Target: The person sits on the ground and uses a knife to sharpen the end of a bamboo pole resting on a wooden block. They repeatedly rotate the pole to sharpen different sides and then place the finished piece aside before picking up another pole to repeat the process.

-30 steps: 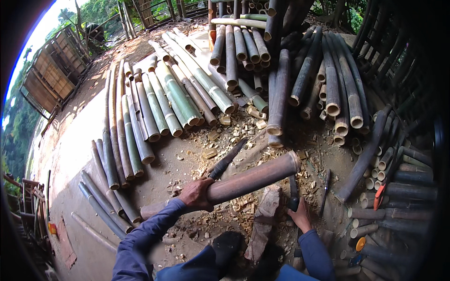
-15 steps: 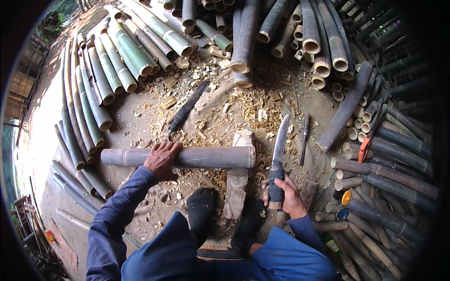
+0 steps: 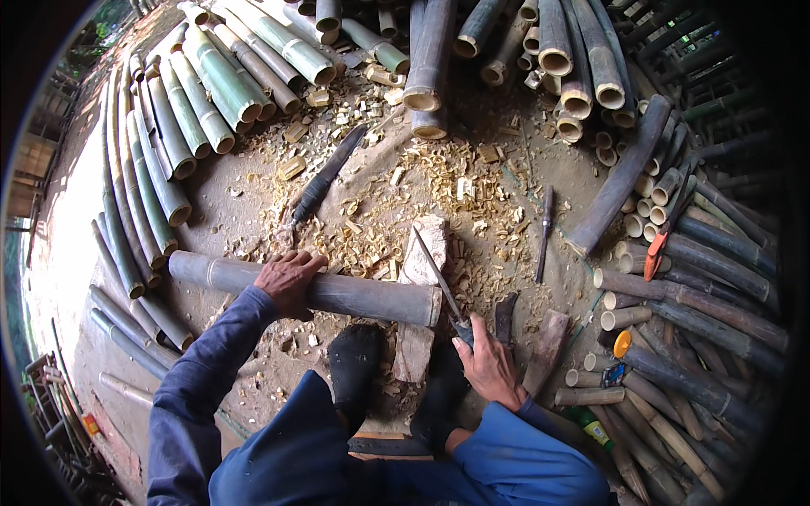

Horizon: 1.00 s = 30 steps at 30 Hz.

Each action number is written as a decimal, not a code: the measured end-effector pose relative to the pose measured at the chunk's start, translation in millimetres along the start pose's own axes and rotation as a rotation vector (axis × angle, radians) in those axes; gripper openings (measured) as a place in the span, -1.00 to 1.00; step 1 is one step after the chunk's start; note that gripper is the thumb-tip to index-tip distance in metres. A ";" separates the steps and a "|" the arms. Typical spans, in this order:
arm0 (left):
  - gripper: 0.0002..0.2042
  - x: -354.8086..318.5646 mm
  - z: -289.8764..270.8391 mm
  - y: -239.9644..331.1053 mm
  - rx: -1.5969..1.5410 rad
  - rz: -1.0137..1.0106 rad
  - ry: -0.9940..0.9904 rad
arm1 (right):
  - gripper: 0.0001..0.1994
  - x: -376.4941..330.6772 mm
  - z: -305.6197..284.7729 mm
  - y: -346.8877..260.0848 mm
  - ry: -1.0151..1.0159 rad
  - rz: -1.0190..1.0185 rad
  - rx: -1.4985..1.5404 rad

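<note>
A long grey-brown bamboo pole [image 3: 354,293] lies across a worn wooden chopping block [image 3: 423,261] on the ground in front of me. My left hand [image 3: 288,281] rests on top of the pole near its middle, pressing it down. My right hand [image 3: 487,364] grips the handle of a long-bladed knife [image 3: 436,271], whose blade slants up and left over the block, close to the pole's right cut end. My two dark shoes [image 3: 354,364] sit just below the pole on either side of the block.
Wood chips [image 3: 439,181] litter the dirt. A second dark knife [image 3: 325,181] and a thin tool [image 3: 544,232] lie on the ground beyond. Stacks of cut bamboo [image 3: 219,84] ring the spot at left, top and right. An orange-handled tool [image 3: 654,253] rests among the right-hand poles.
The knife has tilted from pointing straight up to slanting left over the block. The pole has slid so its right end sits at the block. The view has dipped lower.
</note>
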<state>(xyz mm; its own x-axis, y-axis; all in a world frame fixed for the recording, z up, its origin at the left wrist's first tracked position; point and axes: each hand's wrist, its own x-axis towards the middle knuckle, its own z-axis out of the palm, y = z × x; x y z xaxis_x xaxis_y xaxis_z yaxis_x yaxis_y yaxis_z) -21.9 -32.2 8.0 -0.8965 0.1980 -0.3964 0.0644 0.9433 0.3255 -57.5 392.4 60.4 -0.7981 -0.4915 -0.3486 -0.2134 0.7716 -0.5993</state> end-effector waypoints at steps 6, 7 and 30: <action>-0.50 5.2 0.6 5.9 -0.064 -0.102 -0.179 | -0.53 11.5 -8.7 -36.3 0.213 -0.228 0.060; -0.55 9.6 5.2 10.1 -0.071 -0.008 -0.054 | -0.55 9.5 -9.6 -31.0 0.242 -0.233 0.025; -0.60 -10.2 35.4 22.2 0.009 -0.052 0.250 | -0.72 18.1 -3.9 -24.4 0.130 -0.186 -0.046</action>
<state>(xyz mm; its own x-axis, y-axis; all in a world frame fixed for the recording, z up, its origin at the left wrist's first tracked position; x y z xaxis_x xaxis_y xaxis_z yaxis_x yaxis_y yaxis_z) 4.2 -3.9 -11.1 -0.9792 0.0781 -0.1873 0.0182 0.9530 0.3025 -69.0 366.3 71.6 -0.8076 -0.5734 -0.1375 -0.3871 0.6915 -0.6099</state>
